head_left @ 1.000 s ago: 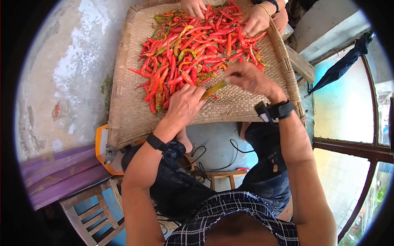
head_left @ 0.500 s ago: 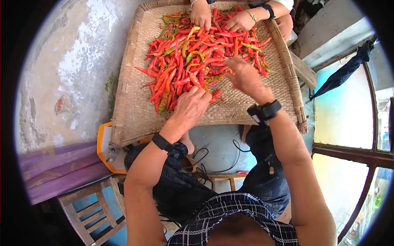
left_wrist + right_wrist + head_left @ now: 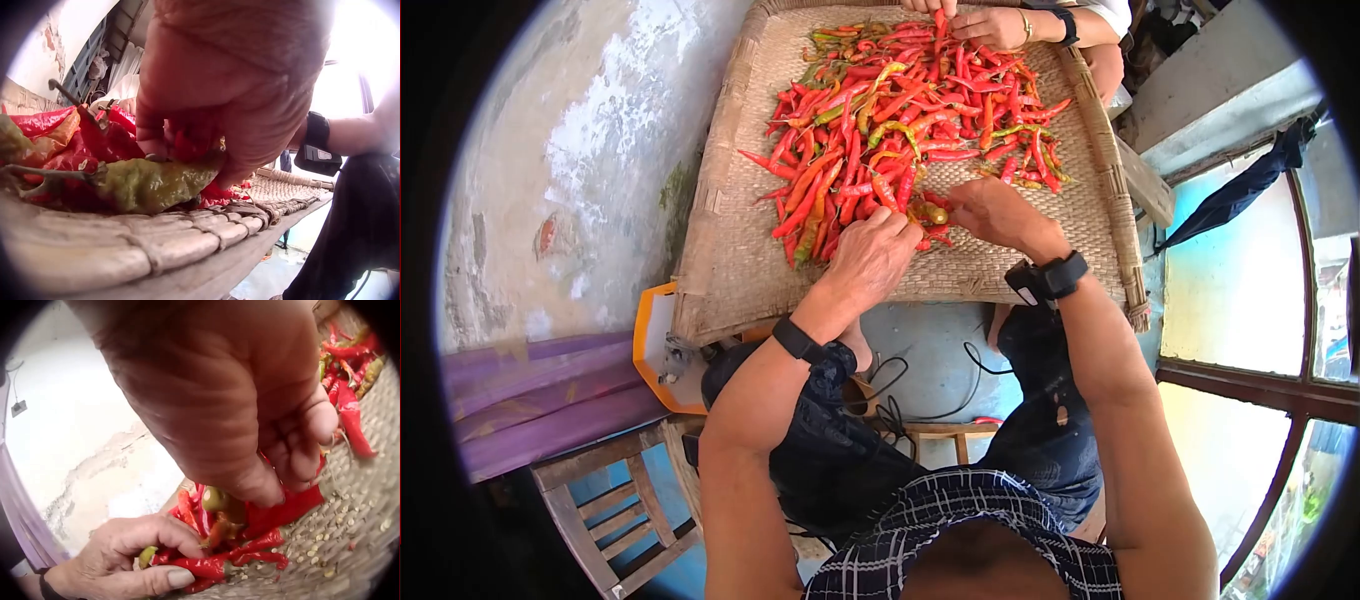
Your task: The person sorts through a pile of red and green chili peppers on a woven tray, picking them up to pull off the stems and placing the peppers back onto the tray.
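A heap of red chili peppers (image 3: 850, 150), with some green and yellow ones, lies on a woven tray (image 3: 730, 240). My left hand (image 3: 875, 255) is at the heap's near edge, thumb and fingers closed on a red chili (image 3: 209, 567). A wrinkled green chili (image 3: 156, 184) lies against its fingertips in the left wrist view. Just right of it, my right hand (image 3: 1005, 215) pinches a large red chili (image 3: 290, 509) near the tray, fingers bent. A green-brown chili (image 3: 935, 213) shows between the two hands.
Another person's hand (image 3: 995, 28) works at the far side, with a red chili (image 3: 941, 28) at its fingers. Loose seeds (image 3: 319, 547) dot the weave. A wall stands left, windows (image 3: 1240, 260) right. Below are a wooden stool (image 3: 950, 430) and black cables (image 3: 895, 400).
My right hand first worked at a long green chili beside my left hand, then lifted open over the heap, and has now lowered to the near chilies. My left hand stays at the near edge.
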Available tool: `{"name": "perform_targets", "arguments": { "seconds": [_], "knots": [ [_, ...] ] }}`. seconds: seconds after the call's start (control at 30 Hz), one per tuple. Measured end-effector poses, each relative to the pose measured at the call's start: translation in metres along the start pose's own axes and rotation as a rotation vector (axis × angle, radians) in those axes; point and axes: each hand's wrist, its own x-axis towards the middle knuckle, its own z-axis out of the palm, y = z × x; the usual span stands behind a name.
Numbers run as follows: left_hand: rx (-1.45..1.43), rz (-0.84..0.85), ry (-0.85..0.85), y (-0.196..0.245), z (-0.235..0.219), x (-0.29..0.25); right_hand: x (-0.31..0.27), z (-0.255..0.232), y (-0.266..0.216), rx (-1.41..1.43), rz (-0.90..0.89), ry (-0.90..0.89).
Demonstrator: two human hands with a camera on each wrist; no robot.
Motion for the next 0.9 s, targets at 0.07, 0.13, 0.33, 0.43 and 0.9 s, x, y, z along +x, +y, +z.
{"name": "perform_targets", "arguments": {
  "seconds": [0.07,0.13,0.33,0.43,0.9],
  "knots": [
    [0.007,0.013,-0.003,0.000,-0.001,0.000,-0.012,-0.010,0.003,0.236,-0.164,0.067],
    [0.004,0.013,0.008,0.001,0.001,0.001,-0.021,-0.026,0.004,0.285,-0.080,-0.021],
    [0.021,0.005,-0.014,0.002,0.003,0.003,-0.014,-0.008,0.013,0.211,0.003,0.315],
    [0.038,0.018,-0.006,0.004,0.001,0.004,-0.003,0.004,0.006,0.196,-0.054,0.254],
    [0.023,0.041,0.027,0.002,0.000,0.002,-0.021,-0.034,0.006,0.469,0.045,0.127]
  ]
}}
